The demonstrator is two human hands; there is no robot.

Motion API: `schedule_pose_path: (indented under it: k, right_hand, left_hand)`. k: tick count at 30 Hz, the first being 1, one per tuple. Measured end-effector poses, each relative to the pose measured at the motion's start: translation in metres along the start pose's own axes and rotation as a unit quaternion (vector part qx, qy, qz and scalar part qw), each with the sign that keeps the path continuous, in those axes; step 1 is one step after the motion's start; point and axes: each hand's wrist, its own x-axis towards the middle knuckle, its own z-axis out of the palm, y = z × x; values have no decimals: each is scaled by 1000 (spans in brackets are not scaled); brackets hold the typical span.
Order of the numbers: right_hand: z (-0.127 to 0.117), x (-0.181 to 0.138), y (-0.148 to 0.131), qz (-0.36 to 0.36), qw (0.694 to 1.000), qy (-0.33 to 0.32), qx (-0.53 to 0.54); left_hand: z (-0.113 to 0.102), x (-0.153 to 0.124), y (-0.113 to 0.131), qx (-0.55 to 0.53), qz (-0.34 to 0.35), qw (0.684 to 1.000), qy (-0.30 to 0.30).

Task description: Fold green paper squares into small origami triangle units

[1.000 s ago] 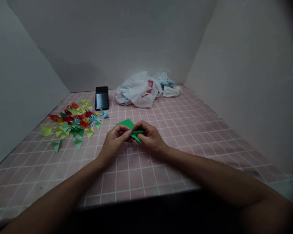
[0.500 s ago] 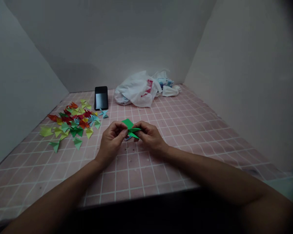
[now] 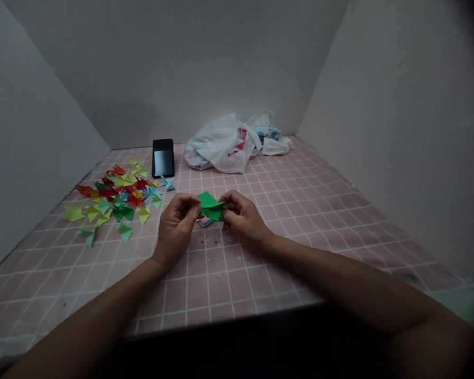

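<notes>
Paper [image 3: 210,206], green and part-folded, is pinched between both hands just above the surface [image 3: 300,221], left hand [image 3: 176,226] and right hand [image 3: 243,218] each closed on one side. Many folded shapes [image 3: 114,197] lie heaped well to the left, and this one looks unfinished.

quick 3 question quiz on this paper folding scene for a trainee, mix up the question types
1. True or false: the left hand and the right hand both pinch the green paper.
2. Relative to the white plastic bag, the black phone stands: A) to its right B) to its left C) on top of it.
3. Fill in: the pile of coloured folded pieces lies on the pink tiled table to the person's ____ side.
Key: 1 true; 2 B; 3 left.
</notes>
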Motion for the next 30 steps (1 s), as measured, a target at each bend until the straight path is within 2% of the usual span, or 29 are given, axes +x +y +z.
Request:
schedule_pose_path:
  k: [5, 10, 14, 19, 24, 27, 30]
  right_hand:
    - [1, -1, 1, 17, 1000, 12, 14]
    - [-1, 0, 0, -2, 999, 31, 27]
    - [-3, 0, -1, -16, 999, 31, -6]
    - [-4, -2, -3, -73, 987, 15, -140]
    - [-4, -4, -8, -101, 972, -30, -208]
    - [-5, -3, -7, -90, 976, -39, -192]
    - [-4, -1, -3, -38, 992, -43, -113]
  left_hand:
    - [-2, 1, -3, -1, 5, 1000, 11]
    - [-5, 4, -7, 4, 13, 999, 32]
    - [-7, 6, -7, -3, -7, 999, 40]
    - [-8, 8, -3, 21, -105, 994, -22]
    - [-9, 10, -2, 82, -130, 985, -75]
    - [-8, 9, -4, 94, -116, 987, -66]
    - [-6, 6, -6, 93, -104, 989, -45]
